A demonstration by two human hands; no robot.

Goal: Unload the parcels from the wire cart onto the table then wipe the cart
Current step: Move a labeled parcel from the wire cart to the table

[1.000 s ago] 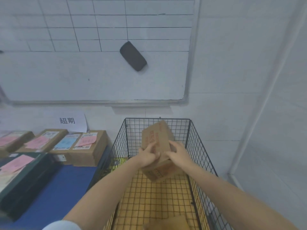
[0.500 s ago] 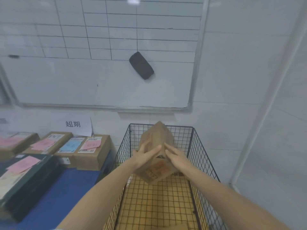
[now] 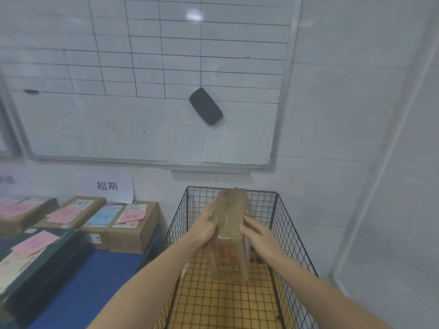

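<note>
I hold a brown cardboard parcel (image 3: 231, 236) on edge between both hands, above the black wire cart (image 3: 293, 233). My left hand (image 3: 206, 226) grips the parcel's left side. My right hand (image 3: 260, 235) presses against its right side with fingers stretched out. The parcel has red print on the face turned to me and a pink label on its right side. Under it shows the cart's yellow grid floor (image 3: 225, 302). The blue table (image 3: 90, 286) stands to the left of the cart.
Several labelled cardboard parcels (image 3: 129, 224) and dark flat boxes (image 3: 35, 260) lie on the table's far and left parts. A whiteboard (image 3: 142, 129) with a black eraser (image 3: 205, 106) hangs on the wall behind. A white wall closes in at the right.
The parcel has come up out of the cart and turned from tilted to nearly on edge between my hands. My view has swung upward and to the left.
</note>
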